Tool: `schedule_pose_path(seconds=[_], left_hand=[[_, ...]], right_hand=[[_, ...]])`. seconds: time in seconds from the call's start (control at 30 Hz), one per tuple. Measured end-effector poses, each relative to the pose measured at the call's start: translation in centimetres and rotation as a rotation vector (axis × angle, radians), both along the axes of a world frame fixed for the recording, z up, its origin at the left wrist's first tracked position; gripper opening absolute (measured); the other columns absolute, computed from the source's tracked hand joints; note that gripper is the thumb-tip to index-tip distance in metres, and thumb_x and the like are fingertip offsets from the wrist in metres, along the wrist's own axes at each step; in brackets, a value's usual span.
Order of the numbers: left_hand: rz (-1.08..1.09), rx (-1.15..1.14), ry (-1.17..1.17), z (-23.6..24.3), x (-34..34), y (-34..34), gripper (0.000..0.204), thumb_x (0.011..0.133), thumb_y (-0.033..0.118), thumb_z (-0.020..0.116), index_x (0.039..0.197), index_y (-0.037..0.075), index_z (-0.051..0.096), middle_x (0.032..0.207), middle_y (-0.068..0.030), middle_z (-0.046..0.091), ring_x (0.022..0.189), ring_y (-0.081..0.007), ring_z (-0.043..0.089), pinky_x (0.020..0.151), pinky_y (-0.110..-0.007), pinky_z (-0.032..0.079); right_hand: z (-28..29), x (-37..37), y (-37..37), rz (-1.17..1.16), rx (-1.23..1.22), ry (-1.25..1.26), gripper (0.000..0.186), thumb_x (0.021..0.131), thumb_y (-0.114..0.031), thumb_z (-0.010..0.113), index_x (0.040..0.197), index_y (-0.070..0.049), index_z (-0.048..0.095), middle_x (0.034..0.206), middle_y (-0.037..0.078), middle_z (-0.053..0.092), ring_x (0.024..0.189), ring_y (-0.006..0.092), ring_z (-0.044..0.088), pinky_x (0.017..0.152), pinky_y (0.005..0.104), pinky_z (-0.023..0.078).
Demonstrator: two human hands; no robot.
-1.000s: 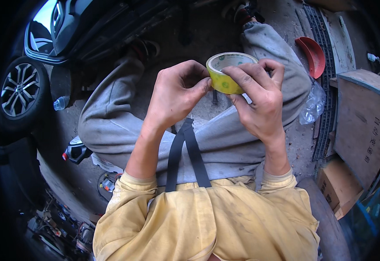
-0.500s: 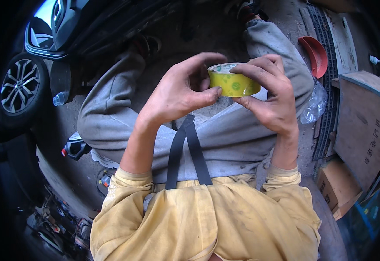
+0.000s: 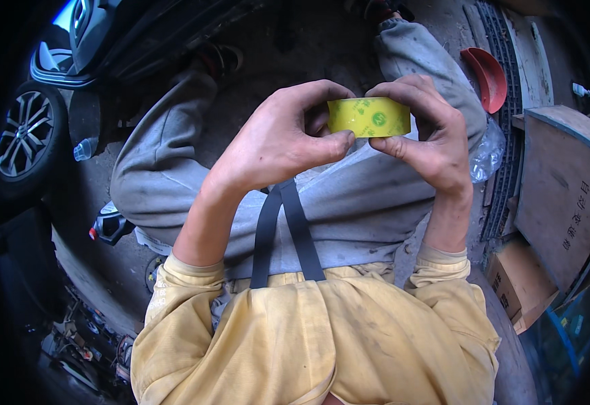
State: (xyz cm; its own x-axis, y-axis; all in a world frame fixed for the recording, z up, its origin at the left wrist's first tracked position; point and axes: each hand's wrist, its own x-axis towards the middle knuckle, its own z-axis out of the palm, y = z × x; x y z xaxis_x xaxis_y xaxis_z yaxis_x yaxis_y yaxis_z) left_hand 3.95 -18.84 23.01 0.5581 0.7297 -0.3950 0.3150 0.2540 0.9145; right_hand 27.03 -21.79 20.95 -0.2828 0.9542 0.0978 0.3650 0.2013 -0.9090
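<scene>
A roll of yellow-green packing tape is held up between my two hands, above my lap. Its outer face with green printing is toward me, and its core is out of sight. My left hand grips the left side, thumb at the lower edge and index finger along the top. On the other side my right hand is closed round the right end, thumb underneath and fingers over the top edge. Below the tape hang two black straps over my grey trousers.
At the upper left are a car wheel and a dark car body. A black bottle stands by my left knee. To the right lie a red curved piece, clear plastic, a wooden box and a cardboard box.
The tape roll has tilted so that its core opening no longer shows, and it has moved slightly up and right. Both hands still hold it.
</scene>
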Motion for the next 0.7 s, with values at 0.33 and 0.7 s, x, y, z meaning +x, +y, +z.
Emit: schedule_pose_path(seconds=[0.33, 0.7], left_hand=[[-0.004, -0.078, -0.029, -0.7, 0.5, -0.2, 0.035, 0.080, 0.009, 0.069, 0.111, -0.003, 0.059, 0.088, -0.0036, 0.061, 0.084, -0.0087, 0.059, 0.081, -0.026, 0.053], [0.021, -0.189, -0.151, -2.3, 1.2, -0.7, 0.036, 0.082, 0.012, 0.071, 0.111, -0.004, 0.057, 0.089, -0.0060, 0.064, 0.081, -0.0104, 0.065, 0.078, -0.026, 0.055]], right_hand=[[1.1, 0.1, 0.7, 0.091, 0.096, -0.143, 0.047, 0.059, -0.010, 0.079, 0.105, -0.005, 0.071, 0.099, 0.009, 0.065, 0.100, 0.0287, 0.054, 0.088, 0.0379, 0.047], [0.6, 1.3, 0.6, 0.115, 0.064, -0.111, 0.049, 0.059, -0.010, 0.079, 0.106, -0.003, 0.071, 0.100, 0.009, 0.066, 0.098, 0.0269, 0.055, 0.087, 0.0368, 0.048]])
